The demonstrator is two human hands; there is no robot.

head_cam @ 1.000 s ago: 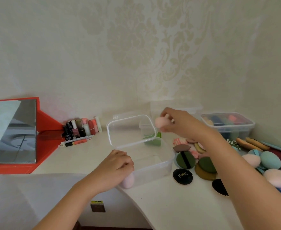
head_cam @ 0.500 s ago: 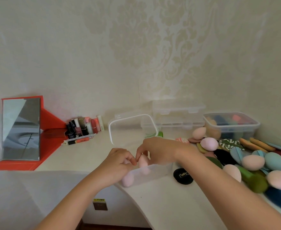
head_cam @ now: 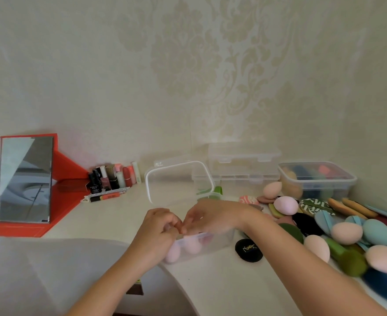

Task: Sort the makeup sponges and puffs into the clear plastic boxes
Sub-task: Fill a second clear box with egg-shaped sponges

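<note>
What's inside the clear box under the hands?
Through the clear box front wall, at least two pink sponges show. The left hand and right hand cover the opening, so the rest is hidden.

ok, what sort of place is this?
Probably a home vanity or dressing table: a red-framed mirror stands on the white table against patterned wallpaper, lipsticks and small bottles are lined up beside it, and makeup sponges and puffs are heaped next to clear plastic boxes.
</note>
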